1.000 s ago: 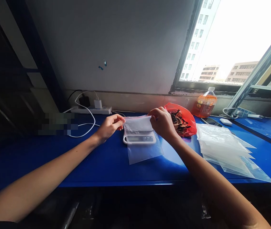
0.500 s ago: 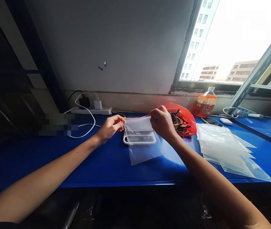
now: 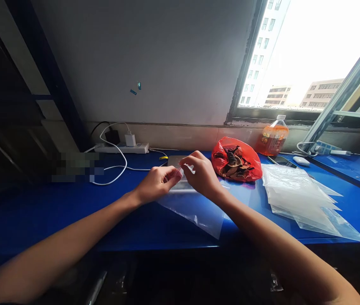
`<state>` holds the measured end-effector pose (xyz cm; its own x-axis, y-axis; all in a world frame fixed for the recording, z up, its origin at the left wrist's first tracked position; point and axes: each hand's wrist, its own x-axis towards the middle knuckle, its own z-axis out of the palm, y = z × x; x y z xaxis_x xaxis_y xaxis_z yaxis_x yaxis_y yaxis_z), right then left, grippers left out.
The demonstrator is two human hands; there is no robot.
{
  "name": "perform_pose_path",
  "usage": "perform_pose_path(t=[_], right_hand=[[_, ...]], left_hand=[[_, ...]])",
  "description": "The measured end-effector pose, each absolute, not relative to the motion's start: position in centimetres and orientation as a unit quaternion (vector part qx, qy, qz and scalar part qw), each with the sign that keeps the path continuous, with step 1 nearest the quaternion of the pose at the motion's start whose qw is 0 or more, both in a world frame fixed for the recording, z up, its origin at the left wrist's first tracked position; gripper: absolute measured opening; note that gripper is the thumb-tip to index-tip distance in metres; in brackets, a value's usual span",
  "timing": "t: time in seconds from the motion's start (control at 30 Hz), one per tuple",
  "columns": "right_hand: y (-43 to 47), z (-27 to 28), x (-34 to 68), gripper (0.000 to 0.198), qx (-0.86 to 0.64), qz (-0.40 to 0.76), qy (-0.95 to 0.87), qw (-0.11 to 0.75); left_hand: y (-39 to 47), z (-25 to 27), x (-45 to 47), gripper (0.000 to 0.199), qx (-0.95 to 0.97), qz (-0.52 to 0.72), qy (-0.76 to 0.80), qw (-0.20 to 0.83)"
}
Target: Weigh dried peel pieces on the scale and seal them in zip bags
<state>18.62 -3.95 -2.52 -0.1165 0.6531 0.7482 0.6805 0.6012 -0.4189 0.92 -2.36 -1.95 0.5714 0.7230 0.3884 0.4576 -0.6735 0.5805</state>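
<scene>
Your left hand and right hand met over the blue table, fingertips of both pinched together on the top edge of a clear plastic bag, which hung slack from your fingers and draped toward you, its lower corner reaching the table's near edge. Directly beyond your fingers a grey scale sat mostly hidden behind your hands and the bag, only its far edge showing. Just to the right of your right-hand fingers lay an open red bag holding dark dried pieces, close to the hand but not touching it. Farther right, a fanned stack of clear bags lay spread on the table, well apart from your hands. Behind that, by the window sill, stood an orange drink bottle, with a white computer mouse near it. To the left of your left-hand fingers and farther back, a white power strip rested against the wall with a white charger plugged in, its white cable looping across the table toward your left hand. The table was glossy and deep blue, set against a plain grey wall; a large window at the right showed pale buildings in bright daylight.
</scene>
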Motion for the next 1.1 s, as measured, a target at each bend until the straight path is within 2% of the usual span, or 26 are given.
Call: perform_pose_path(t=[0.13,0.4,0.7,0.87,1.1], right_hand=[[-4.5,-3.0,16.9,0.016,-0.436,-0.013,-0.759,0.482],[-4.4,-3.1,16.9,0.017,-0.454,-0.019,-0.733,0.507],[-4.9,-3.3,16.6,0.019,-0.446,-0.035,-0.756,0.479],[-4.9,-3.4,16.3,0.013,-0.453,-0.033,-0.776,0.438],[-4.7,-3.3,16.6,0.015,-0.436,-0.027,-0.789,0.432]], left_hand=[[-2.5,-2.2,1.2,0.041,0.854,0.330,0.351,0.197],[-2.7,-2.1,1.3,0.035,0.849,0.326,0.349,0.226],[-2.2,-2.6,1.0,0.030,0.871,0.316,0.324,0.192],[-2.0,-2.8,0.9,0.033,0.870,0.324,0.328,0.174],[-2.0,-2.6,0.8,0.031,0.880,0.318,0.317,0.158]])
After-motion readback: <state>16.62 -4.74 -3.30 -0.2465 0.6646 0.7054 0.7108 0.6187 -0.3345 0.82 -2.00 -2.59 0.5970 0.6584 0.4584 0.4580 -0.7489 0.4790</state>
